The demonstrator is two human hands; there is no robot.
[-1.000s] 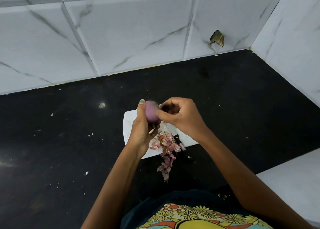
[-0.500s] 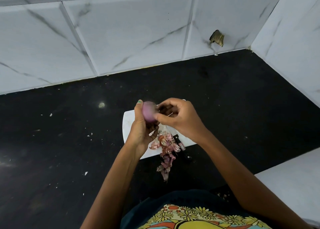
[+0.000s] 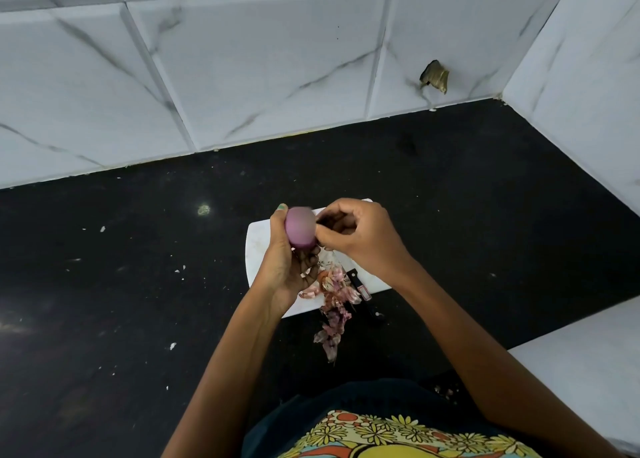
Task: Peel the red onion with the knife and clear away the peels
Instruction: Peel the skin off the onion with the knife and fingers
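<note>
The smooth, round, purple peeled red onion [image 3: 300, 227] is held up above the far left part of the white plastic chopping board [image 3: 258, 246], which lies on the black stone counter [image 3: 121, 284]. The left hand [image 3: 285, 267] grips it from the 7 o'clock side, thumb up along its left flank, fingers curled beneath. The right hand [image 3: 360, 236] comes in from 3 o'clock with fingers bent, its thumb and fingertips pinching at the onion's right side; what they pinch is too blurred to tell. A heap of pink and brown papery peels [image 3: 334, 295] lies at 5 o'clock from the onion, spilling off the board's near edge onto the counter. The black-handled knife [image 3: 362, 293] rests just right of the heap, its handle over the board's near edge, untouched. Grey-veined white marble tiles [image 3: 242, 59] rise at 12 o'clock.
</note>
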